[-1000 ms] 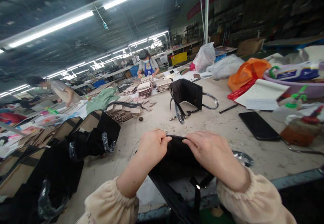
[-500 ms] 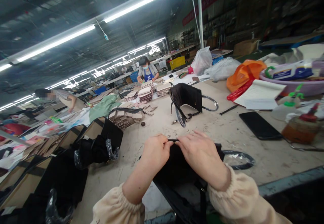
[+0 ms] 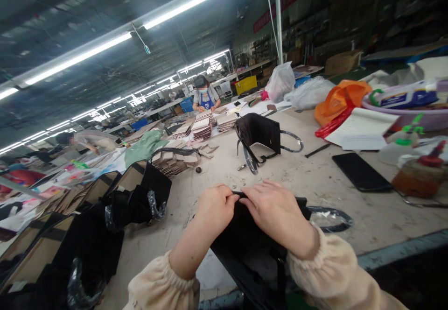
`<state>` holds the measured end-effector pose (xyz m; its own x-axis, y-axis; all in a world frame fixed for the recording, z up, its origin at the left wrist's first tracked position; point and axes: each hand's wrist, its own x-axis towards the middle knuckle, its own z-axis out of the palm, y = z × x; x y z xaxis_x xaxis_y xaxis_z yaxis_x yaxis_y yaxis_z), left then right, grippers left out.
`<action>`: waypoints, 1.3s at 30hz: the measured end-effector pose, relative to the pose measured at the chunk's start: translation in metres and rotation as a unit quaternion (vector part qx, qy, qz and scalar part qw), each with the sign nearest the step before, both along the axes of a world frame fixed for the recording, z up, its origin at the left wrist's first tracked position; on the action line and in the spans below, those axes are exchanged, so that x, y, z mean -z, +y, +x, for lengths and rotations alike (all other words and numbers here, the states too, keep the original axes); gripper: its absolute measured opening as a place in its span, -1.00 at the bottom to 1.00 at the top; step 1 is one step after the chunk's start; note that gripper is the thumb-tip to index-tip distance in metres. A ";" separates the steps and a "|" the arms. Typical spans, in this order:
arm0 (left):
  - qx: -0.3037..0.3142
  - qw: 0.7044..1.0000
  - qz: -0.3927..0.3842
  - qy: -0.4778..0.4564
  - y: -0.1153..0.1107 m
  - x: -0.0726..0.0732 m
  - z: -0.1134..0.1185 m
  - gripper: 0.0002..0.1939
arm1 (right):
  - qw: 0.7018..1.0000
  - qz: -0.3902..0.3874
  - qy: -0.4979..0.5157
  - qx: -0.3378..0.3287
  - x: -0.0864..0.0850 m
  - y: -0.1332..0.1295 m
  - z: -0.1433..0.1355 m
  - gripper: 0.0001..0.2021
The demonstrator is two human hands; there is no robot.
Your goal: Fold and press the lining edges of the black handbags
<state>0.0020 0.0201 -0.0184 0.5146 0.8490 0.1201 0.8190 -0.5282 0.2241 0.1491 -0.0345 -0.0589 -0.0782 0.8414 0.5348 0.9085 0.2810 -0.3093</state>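
A black handbag lies at the near edge of the table, its opening towards me. My left hand pinches the bag's far top edge, thumb against it. Close beside it my right hand grips the same edge, the two thumbs nearly touching. The plastic-wrapped handle of this bag rests on the table to the right. Beyond my hands stands a second black handbag with wrapped handles. The fingertips on the far side of the edge are hidden.
Several black bags with tan linings line the left side. Behind them lie stacked tan pieces. On the right are a phone, a bottle with brown liquid, an open notebook and a purple basin. A co-worker works across the table.
Both my hands keep their grip on the bag edge, with barely any shift. The co-worker at far left has bent lower, and the one opposite has moved their hands slightly.
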 end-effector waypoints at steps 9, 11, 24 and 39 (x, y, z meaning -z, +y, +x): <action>0.006 1.000 -0.023 0.015 0.001 -0.011 -0.024 -0.72 | 1.000 0.002 0.019 0.006 -0.001 -0.001 0.000 -0.79; 0.005 1.000 -0.012 0.014 0.002 -0.009 -0.024 -0.69 | 1.000 -0.003 0.017 0.005 -0.002 -0.002 0.001 -0.79; 0.006 0.995 0.049 0.088 0.010 -0.001 0.005 -0.65 | 0.999 -0.014 -0.001 0.030 -0.004 -0.007 0.020 -0.81; -0.011 0.994 0.059 0.096 0.011 0.000 0.008 -0.66 | 0.999 -0.013 -0.017 0.025 -0.005 -0.005 0.023 -0.82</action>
